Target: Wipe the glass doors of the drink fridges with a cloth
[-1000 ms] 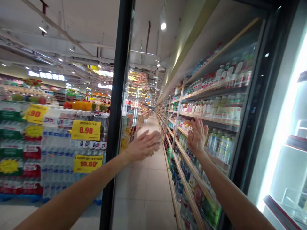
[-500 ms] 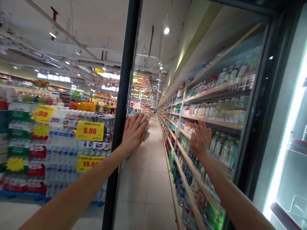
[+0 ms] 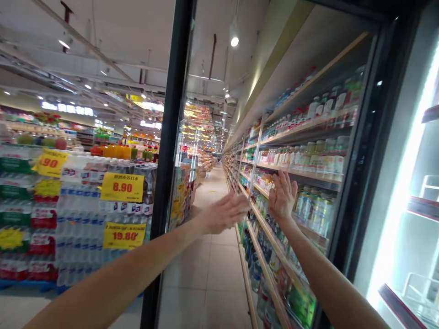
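Note:
A glass door (image 3: 195,292) with a black frame (image 3: 168,128) stands open in front of me. My left hand (image 3: 224,214) is before the middle of the pane, its fingers stretched out toward the right and a little blurred. Higher and farther right is my right hand (image 3: 281,196), fingers pointing up with the palm toward the glass. No object shows in either hand. Whether the palms touch the pane or hover just off it I cannot tell.
Through the glass appear long shelves (image 3: 302,169) of bottled drinks beside a tiled aisle (image 3: 209,183). Packed bottles (image 3: 78,219) with yellow price signs (image 3: 122,186) are stacked at left. A lit cooler interior (image 3: 421,178) with racks lies at the right edge.
My left hand has swept right and down from near the door's left frame to mid-pane. My right hand has shifted slightly left. The view has turned a little to the right.

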`<state>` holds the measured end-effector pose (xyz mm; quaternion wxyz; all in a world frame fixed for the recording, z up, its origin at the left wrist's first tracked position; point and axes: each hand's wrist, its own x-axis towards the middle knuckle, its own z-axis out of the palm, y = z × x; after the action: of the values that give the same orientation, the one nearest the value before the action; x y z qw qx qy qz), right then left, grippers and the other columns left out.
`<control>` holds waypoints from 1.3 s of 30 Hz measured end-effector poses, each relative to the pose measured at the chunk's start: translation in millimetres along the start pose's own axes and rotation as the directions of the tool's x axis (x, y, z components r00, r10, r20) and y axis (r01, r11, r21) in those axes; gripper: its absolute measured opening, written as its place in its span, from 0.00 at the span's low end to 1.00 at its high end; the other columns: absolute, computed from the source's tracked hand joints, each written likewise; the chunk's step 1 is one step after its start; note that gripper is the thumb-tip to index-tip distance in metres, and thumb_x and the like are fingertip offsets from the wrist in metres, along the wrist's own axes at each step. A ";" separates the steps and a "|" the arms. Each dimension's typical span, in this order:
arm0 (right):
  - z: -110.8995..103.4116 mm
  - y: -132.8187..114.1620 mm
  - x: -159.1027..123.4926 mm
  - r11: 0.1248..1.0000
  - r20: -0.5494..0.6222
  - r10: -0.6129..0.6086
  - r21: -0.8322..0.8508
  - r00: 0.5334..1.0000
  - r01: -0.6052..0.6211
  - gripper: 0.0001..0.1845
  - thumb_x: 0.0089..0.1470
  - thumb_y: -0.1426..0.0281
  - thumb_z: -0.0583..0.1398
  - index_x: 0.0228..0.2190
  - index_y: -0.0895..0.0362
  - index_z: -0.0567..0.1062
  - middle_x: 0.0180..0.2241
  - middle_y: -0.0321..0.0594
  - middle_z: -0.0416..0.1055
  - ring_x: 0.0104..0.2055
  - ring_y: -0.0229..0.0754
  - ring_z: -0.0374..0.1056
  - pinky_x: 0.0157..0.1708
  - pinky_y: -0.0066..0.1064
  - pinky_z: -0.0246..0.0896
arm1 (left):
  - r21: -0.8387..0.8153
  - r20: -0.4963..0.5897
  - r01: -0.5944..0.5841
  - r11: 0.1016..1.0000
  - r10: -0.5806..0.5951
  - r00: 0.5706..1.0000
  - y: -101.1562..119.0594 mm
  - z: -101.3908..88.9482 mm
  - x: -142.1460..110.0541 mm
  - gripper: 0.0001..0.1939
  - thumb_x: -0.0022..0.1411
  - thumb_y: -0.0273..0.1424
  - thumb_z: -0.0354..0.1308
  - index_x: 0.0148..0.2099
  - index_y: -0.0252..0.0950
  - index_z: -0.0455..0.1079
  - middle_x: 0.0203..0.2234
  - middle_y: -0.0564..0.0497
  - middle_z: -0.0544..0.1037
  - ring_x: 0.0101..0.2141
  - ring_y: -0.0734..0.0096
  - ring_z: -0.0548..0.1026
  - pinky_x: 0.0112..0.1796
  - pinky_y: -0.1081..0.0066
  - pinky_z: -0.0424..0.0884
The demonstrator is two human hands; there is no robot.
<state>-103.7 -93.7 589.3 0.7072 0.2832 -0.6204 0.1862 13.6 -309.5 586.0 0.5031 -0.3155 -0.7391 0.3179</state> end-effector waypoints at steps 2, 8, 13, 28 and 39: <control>-0.1 0.2 0.2 1.000 -0.008 -0.001 0.008 1.000 0.001 0.25 0.55 0.69 0.47 0.55 0.56 0.59 0.57 0.47 0.58 0.62 0.44 0.49 0.58 0.45 0.39 | -0.041 0.040 -0.119 0.992 0.121 0.992 4.4 2.1 11.6 0.18 0.64 0.33 0.44 0.55 0.42 0.59 0.60 0.54 0.55 0.61 0.68 0.49 0.59 0.60 0.48; 0.1 1.6 -0.4 1.000 -0.020 0.001 0.021 1.000 -0.001 0.25 0.56 0.70 0.47 0.55 0.55 0.59 0.56 0.47 0.59 0.61 0.44 0.49 0.58 0.46 0.39 | 0.008 -0.088 0.262 0.965 -0.261 0.961 -3.7 5.0 47.0 0.19 0.63 0.34 0.45 0.56 0.37 0.59 0.60 0.47 0.56 0.61 0.58 0.48 0.58 0.52 0.46; -0.1 2.7 -1.6 0.999 -0.034 -0.006 0.047 0.999 0.007 0.26 0.56 0.70 0.46 0.57 0.56 0.56 0.57 0.48 0.58 0.62 0.44 0.48 0.58 0.46 0.40 | -0.032 -0.052 -0.103 0.994 0.101 0.994 -11.1 8.3 58.5 0.17 0.63 0.33 0.44 0.54 0.42 0.62 0.58 0.53 0.60 0.60 0.67 0.51 0.59 0.57 0.45; 0.5 0.7 -0.3 1.000 -0.076 -0.005 0.028 0.997 0.007 0.26 0.56 0.70 0.47 0.56 0.56 0.56 0.56 0.49 0.60 0.61 0.46 0.51 0.57 0.47 0.42 | 0.053 -0.221 0.538 0.841 -0.516 0.828 -46.8 -10.3 55.3 0.20 0.63 0.34 0.44 0.57 0.37 0.58 0.60 0.45 0.56 0.60 0.59 0.51 0.58 0.50 0.43; 2.3 -0.3 -1.0 1.000 -0.051 -0.006 0.030 0.999 0.007 0.27 0.55 0.69 0.48 0.57 0.56 0.56 0.57 0.48 0.57 0.61 0.46 0.49 0.58 0.48 0.39 | 0.053 -0.234 0.634 0.772 -0.608 0.759 -78.0 -21.5 41.9 0.21 0.62 0.33 0.45 0.57 0.37 0.57 0.60 0.46 0.55 0.61 0.59 0.48 0.59 0.51 0.41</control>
<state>-105.5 -95.3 588.4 0.7190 0.2909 -0.5985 0.2003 10.2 -320.0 676.5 0.6719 -0.0500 -0.7243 0.1461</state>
